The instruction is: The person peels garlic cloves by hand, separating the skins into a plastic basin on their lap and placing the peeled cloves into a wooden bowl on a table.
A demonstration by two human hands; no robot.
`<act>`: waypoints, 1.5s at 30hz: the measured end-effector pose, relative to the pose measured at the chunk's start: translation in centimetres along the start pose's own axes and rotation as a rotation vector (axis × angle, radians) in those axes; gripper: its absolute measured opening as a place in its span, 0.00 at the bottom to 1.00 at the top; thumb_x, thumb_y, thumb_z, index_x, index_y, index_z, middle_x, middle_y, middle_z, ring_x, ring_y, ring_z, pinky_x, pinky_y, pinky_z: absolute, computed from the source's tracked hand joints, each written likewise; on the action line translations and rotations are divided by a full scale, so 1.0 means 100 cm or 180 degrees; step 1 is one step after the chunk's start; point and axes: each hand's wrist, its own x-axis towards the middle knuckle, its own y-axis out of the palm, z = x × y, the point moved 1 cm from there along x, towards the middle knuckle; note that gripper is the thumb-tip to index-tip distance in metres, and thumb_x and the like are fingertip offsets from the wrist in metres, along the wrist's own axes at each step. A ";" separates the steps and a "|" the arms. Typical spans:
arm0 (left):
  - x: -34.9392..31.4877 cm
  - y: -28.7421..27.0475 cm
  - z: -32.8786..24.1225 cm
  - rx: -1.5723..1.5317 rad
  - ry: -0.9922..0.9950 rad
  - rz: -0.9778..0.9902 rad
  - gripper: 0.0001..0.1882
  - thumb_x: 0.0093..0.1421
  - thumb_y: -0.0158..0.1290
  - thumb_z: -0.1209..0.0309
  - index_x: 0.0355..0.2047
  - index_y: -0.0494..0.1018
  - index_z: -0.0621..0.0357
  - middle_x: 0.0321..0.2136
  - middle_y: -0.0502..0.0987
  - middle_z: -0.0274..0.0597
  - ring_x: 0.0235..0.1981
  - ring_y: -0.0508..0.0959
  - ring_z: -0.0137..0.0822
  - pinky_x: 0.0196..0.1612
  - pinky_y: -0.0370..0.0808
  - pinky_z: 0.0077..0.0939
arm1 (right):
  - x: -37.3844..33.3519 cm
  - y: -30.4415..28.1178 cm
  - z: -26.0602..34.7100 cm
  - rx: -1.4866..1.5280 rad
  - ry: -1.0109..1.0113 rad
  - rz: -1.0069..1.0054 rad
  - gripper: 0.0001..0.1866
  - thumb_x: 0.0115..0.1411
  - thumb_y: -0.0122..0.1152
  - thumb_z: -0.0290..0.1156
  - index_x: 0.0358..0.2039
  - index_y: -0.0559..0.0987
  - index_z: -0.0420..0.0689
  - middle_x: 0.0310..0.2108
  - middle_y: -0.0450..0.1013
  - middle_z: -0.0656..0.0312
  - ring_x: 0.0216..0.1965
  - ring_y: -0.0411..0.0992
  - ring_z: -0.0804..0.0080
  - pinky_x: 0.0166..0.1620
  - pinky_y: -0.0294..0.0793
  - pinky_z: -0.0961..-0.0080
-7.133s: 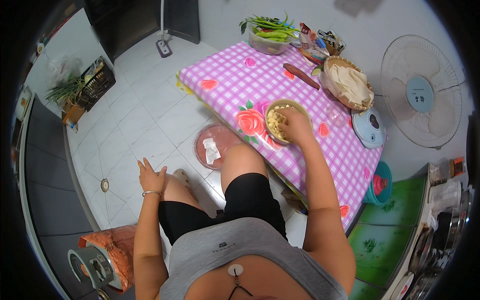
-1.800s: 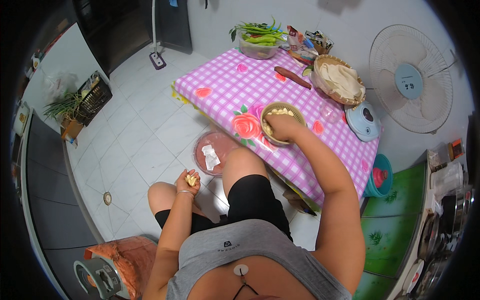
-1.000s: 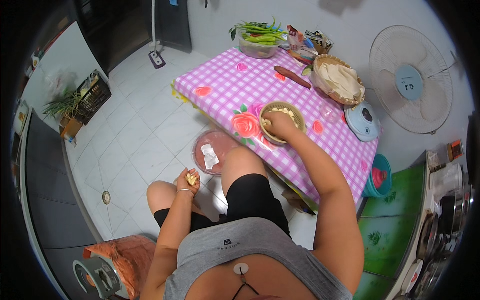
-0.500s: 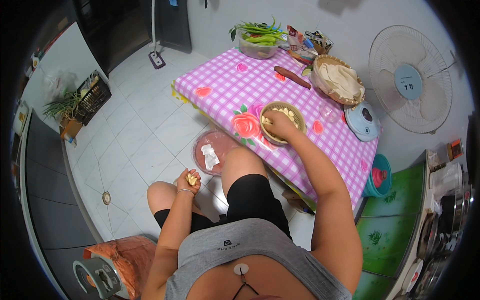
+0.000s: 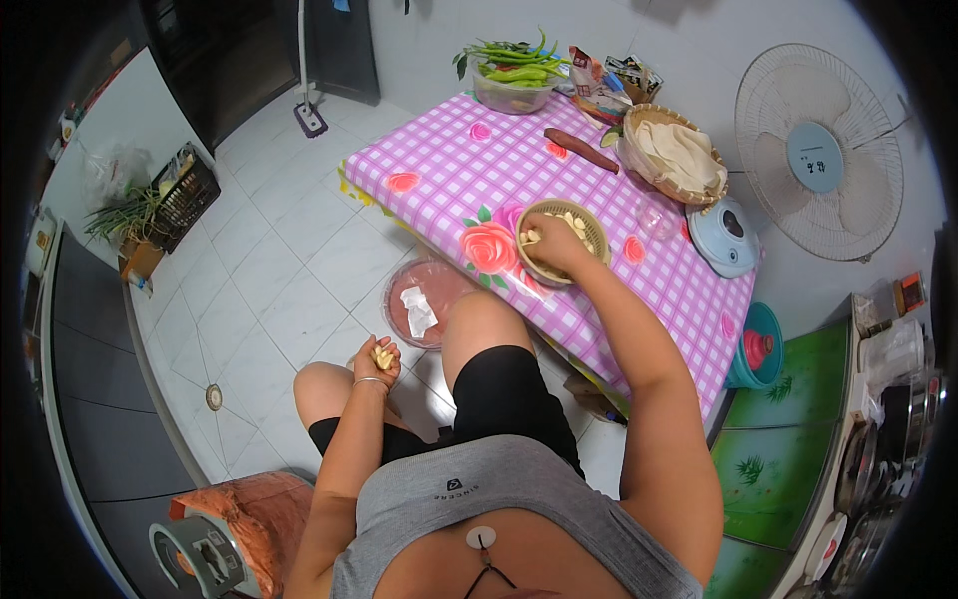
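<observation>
Several peeled pale garlic cloves (image 5: 382,357) rest in my left hand (image 5: 364,366), whose fingers curl round them above my left knee. My right hand (image 5: 559,247) reaches down into a round beige plastic basket (image 5: 605,250) near the table's front edge. More garlic cloves (image 5: 576,222) lie in that basket. The right fingers are bent in at its left side, with a pale clove showing at their tips; the back of the hand hides part of the contents.
The table (image 5: 429,210) has a pink checked cloth. On it are a tub of green peppers (image 5: 514,95), a brown root-like piece (image 5: 581,151), a wicker basket (image 5: 671,160) and a blue-white lidded appliance (image 5: 723,245). A reddish basin (image 5: 404,324) sits below; a fan (image 5: 816,160) stands right.
The view has shifted slightly. My right hand stays in the basket, its fingers moving a little among the cloves. My left hand keeps its garlic cloves.
</observation>
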 end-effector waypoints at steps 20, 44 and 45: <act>-0.004 0.010 0.005 -0.0273 -0.0722 0.0616 0.19 0.58 0.49 0.55 0.33 0.73 0.61 0.17 0.74 0.42 0.20 0.73 0.37 0.18 0.66 0.22 | -0.012 -0.024 0.073 0.4278 0.0843 0.0384 0.14 0.49 0.58 0.17 0.37 0.68 0.41 0.24 0.67 0.64 0.14 0.59 0.85 0.14 0.52 0.90; 0.006 0.026 -0.002 -0.0083 -0.0094 0.0896 0.16 0.61 0.44 0.51 0.34 0.73 0.48 0.29 0.78 0.35 0.26 0.77 0.36 0.23 0.74 0.32 | -0.012 0.256 0.107 0.1681 -0.0204 0.1590 0.13 0.49 0.61 0.21 0.38 0.75 0.38 0.29 0.75 0.60 0.29 0.73 0.75 0.32 0.74 0.77; 0.008 0.026 -0.002 -0.0079 -0.0039 0.0826 0.16 0.61 0.45 0.51 0.33 0.73 0.48 0.28 0.78 0.35 0.24 0.77 0.36 0.23 0.74 0.32 | -0.011 0.257 0.105 0.1716 -0.0272 0.1603 0.13 0.50 0.61 0.21 0.39 0.75 0.37 0.30 0.75 0.60 0.30 0.73 0.75 0.32 0.74 0.77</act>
